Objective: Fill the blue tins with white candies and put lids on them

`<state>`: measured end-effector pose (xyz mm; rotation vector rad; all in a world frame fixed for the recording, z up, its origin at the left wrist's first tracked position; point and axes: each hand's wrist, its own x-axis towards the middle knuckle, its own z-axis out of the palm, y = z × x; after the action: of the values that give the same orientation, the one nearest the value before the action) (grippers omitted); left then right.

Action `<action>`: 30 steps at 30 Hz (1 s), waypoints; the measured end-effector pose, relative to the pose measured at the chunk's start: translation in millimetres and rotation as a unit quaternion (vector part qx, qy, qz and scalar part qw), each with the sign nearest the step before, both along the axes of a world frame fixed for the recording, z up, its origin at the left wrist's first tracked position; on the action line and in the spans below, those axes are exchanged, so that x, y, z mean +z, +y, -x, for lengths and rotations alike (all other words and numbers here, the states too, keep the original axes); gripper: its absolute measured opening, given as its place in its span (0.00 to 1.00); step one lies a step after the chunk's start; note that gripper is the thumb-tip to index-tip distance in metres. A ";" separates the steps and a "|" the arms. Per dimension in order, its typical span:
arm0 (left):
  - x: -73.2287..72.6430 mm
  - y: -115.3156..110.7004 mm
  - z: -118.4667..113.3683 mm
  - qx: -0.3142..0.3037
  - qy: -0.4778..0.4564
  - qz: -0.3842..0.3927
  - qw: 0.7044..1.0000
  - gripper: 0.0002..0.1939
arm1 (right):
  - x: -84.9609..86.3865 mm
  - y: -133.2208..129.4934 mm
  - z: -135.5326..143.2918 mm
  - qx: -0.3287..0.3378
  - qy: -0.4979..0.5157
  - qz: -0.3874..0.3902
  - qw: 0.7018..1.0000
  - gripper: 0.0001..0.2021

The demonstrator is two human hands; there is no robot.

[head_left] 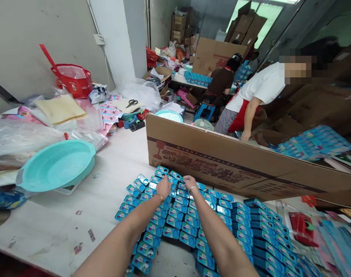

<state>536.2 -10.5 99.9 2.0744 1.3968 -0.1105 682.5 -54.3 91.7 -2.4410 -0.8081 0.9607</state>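
Note:
Small blue boxes (174,222) with round cut-outs on top stand in packed rows on the white table. Among the far rows is my left hand (163,187), its fingers bent and drawn together at the box tops. My right hand (190,182), with a bracelet at the wrist, is a little to its right. Its fingers are closed and point inward at the rear boxes, near the cardboard wall. Whatever lies between the fingertips of either hand is too small or hidden to make out.
A long cardboard carton (221,165) stands on edge behind the rows. Left are a turquoise basin (58,165), plastic bags and scissors (132,103). A red tape dispenser (304,229) lies right. Beyond the carton, a person in a white shirt (260,86) leans over; another sits farther back.

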 end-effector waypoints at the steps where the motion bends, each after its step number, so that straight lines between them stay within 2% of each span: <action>1: -0.3 -1.4 0.7 -0.018 -0.016 -0.010 1.000 0.18 | 0.0 -4.3 -1.8 -0.014 0.010 -0.007 1.000 0.13; 4: -5.1 -1.3 -5.1 -0.111 -0.048 -0.056 0.991 0.25 | 0.1 -9.0 -5.1 -0.031 0.030 -0.014 0.999 0.14; 6: -12.8 1.2 -12.3 -0.183 -0.034 -0.083 0.979 0.31 | 0.5 -7.4 -6.5 -0.019 0.034 -0.002 0.999 0.15; 8: -23.7 2.8 -17.9 -0.224 -0.010 -0.094 0.970 0.34 | 1.4 -4.3 -7.5 0.004 0.022 0.014 1.000 0.14; 12: -45.9 -2.0 -19.8 -0.212 0.006 -0.114 0.971 0.34 | 3.3 5.3 -7.4 0.054 -0.034 0.020 0.998 0.08; 14: -51.9 -6.7 -18.9 -0.197 0.007 -0.126 0.972 0.34 | 3.3 13.0 -6.4 0.068 -0.053 0.023 0.996 0.10; 19: -51.8 -11.7 -20.7 -0.181 0.013 -0.118 0.976 0.33 | -1.1 32.6 -4.0 0.064 -0.055 0.077 0.993 0.20; 24: -59.1 -9.7 -19.6 -0.182 -0.003 -0.126 0.975 0.33 | -9.6 44.6 -2.2 0.059 -0.025 0.139 0.988 0.07; 27: -67.8 -9.3 -17.1 -0.179 -0.018 -0.144 0.973 0.33 | -16.1 53.4 -4.6 0.053 -0.011 0.161 0.985 0.11; 30: -71.6 -11.0 -15.1 -0.186 -0.020 -0.154 0.970 0.32 | -16.7 60.5 -9.2 0.034 -0.004 0.154 0.987 0.08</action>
<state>551.3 -21.5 28.3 2.5657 1.0372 -0.0054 691.8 6.3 75.0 -2.6936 -0.7999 1.1784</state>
